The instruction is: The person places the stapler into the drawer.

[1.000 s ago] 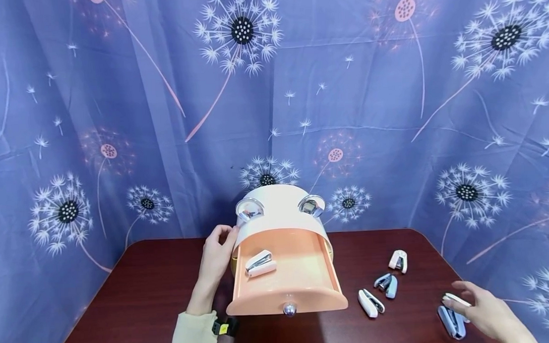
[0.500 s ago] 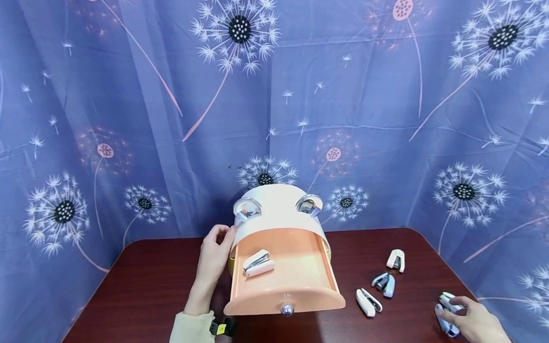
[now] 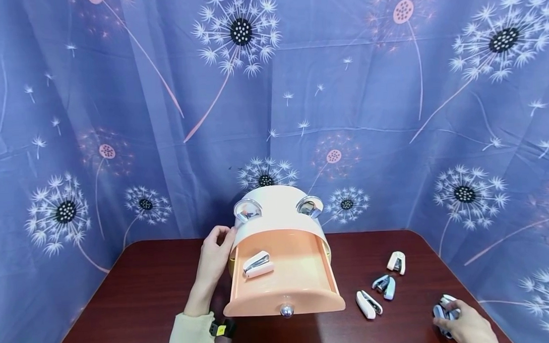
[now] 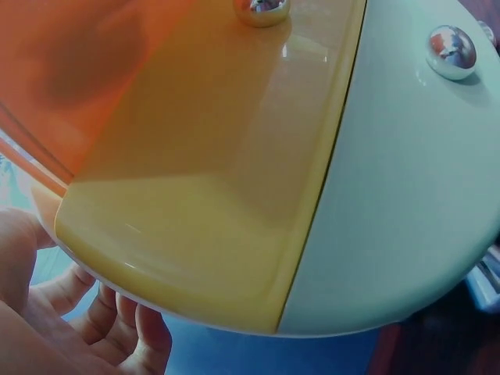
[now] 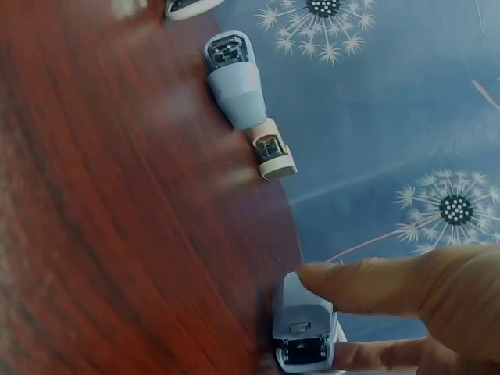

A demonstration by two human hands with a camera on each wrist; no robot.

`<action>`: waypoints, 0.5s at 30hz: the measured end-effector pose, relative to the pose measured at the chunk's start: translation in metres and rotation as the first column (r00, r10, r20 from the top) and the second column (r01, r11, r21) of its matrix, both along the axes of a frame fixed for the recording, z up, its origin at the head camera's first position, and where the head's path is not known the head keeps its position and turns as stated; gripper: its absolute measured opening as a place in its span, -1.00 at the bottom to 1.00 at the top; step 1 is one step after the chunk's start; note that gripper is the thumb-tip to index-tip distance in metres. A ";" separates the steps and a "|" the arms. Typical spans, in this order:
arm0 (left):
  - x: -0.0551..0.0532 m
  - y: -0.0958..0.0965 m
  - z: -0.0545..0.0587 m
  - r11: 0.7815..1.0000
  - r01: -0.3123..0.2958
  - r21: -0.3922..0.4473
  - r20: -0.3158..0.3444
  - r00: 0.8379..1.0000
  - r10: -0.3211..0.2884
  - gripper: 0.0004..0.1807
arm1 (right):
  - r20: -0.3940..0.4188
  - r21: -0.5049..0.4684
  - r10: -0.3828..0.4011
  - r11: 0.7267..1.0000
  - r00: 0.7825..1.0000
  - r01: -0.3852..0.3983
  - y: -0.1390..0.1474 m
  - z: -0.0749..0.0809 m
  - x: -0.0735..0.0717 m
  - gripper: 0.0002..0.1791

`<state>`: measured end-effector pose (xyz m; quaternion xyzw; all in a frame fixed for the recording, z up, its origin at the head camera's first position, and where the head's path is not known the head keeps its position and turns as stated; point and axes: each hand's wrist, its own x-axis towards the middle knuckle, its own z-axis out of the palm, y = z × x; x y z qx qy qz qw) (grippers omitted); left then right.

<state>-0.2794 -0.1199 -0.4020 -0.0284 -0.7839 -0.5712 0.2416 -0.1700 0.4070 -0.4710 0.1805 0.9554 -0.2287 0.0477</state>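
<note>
My left hand (image 3: 216,252) rests its thumb and bent fingertips (image 4: 152,328) against the left side of a rounded white desktop drawer cabinet (image 3: 280,204). The cabinet's peach top drawer (image 3: 300,266) is pulled out, and a white stapler (image 3: 258,265) lies inside at the left. In the left wrist view, a yellow drawer (image 4: 195,234) and a mint green drawer (image 4: 391,195) show closed below it. At the far right of the table, my right hand (image 3: 470,323) pinches a blue mini stapler (image 5: 301,305) between thumb and fingers. A whitish stapler (image 3: 448,299) sits right beside it, partly hidden.
Left of my right hand, a white stapler (image 3: 369,304), a light blue stapler (image 3: 385,285) and a cream stapler (image 3: 397,262) lie on the dark red table (image 3: 138,297). A blue dandelion-print curtain (image 3: 210,158) hangs around the table's back and sides.
My right hand has moved left and down from above the whitish stapler onto the blue mini stapler, its fingers closing around it. My left hand and the open drawer have stayed put.
</note>
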 end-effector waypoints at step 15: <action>0.000 -0.001 0.001 1.000 0.013 0.020 0.024 1.000 -0.014 -0.69 | -0.044 0.034 0.007 0.999 0.999 -0.006 -0.006 -0.001 0.001 -0.49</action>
